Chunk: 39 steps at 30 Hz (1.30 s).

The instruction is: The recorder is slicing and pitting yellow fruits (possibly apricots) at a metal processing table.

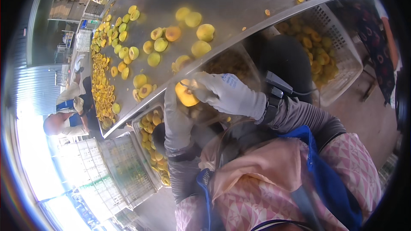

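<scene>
A yellow peach half [186, 93] with orange flesh is held over the table's near edge. My left hand [176, 118], in a pale work glove, grips it from the left. My right hand [221, 91], in a white knit glove with blue print, is curled against the fruit's right side. A thin dark shape crosses the fruit at my right fingertips, but blur hides whether it is a tool. Just beyond my hands, several green-yellow peaches and halves [201, 48] lie on the steel table [237, 3].
Cut peach pieces [102, 86] are heaped along the table's left end. White crates of fruit stand at right [351, 61] and lower left [154, 183]. A dark bin [231, 61] sits below the table edge. Co-workers [72, 109] stand across the left side; stacked crates [118, 166] are nearby.
</scene>
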Motion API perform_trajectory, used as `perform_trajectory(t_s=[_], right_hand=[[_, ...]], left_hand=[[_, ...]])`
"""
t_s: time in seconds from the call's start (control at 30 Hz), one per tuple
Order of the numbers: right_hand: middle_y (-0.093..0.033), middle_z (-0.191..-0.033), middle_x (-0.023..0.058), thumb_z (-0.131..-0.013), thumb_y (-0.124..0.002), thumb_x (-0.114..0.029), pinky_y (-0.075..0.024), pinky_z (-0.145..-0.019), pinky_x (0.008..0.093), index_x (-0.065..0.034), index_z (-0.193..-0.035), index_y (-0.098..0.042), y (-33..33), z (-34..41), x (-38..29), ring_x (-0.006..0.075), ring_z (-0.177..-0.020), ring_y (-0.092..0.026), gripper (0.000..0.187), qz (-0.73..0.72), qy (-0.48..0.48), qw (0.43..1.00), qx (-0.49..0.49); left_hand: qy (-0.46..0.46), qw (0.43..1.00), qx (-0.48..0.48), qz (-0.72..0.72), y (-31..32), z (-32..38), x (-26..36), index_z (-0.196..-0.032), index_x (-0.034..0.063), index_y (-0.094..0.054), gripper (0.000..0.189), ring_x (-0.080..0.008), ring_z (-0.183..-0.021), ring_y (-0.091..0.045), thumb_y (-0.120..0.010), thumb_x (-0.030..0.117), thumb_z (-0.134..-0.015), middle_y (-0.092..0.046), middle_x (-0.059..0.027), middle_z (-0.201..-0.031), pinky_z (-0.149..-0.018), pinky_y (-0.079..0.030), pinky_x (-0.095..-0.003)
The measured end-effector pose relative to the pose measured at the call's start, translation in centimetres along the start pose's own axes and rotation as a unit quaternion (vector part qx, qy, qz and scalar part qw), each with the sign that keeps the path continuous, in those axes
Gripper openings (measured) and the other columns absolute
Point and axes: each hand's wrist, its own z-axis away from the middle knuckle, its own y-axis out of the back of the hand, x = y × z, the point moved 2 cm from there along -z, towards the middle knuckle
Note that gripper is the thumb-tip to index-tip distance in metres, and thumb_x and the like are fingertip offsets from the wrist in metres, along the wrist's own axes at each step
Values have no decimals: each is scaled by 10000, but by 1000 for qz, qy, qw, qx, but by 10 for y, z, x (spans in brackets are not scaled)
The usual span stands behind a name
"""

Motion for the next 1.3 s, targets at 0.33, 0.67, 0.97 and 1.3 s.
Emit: perform_trajectory(t_s=[0.33, 0.67, 0.97, 1.3], right_hand=[[-647, -812, 197, -985, -581, -191, -493, -614, 448, -34, -1068, -553, -6, 9, -7, 385, -727, -644, 180, 4, -50, 999, 13], [-626, -812, 218, -1007, -535, -195, -483, -637, 458, -21, -1015, -541, -17, 11, -3, 405, -741, -632, 174, -70, -78, 994, 19], [-626, -736, 188, -936, -604, -140, -505, -620, 455, -25, -995, -543, -5, 13, -8, 391, -725, -653, 143, 14, -48, 998, -36], [-624, -661, 140, -902, -661, -165, -503, -536, 421, -20, -967, -556, -4, 18, -16, 322, -612, -656, 190, 114, 52, 992, -11]], left_hand=[[-186, 969, 139, 79, -18, -6, -11, -1232, 47, -547, 400, -236, -1062, -595, -479, 380, -1022, -601, -98, -1157, -906, -514, -382], [-440, 770, 237, -396, -34, -2, -21, -1267, -24, -516, 430, -278, -1126, -548, -671, 22, -869, -553, -181, -1218, -955, -476, -396], [-407, 757, 245, -449, -26, -4, -24, -1209, 12, -556, 343, -228, -1106, -551, -354, 247, -1063, -541, -136, -1265, -948, -485, -368], [-340, 812, 181, -438, -3, -11, -18, -1025, 7, -565, 313, -191, -868, -629, -360, 243, -1048, -688, -111, -953, -838, -509, -321]])
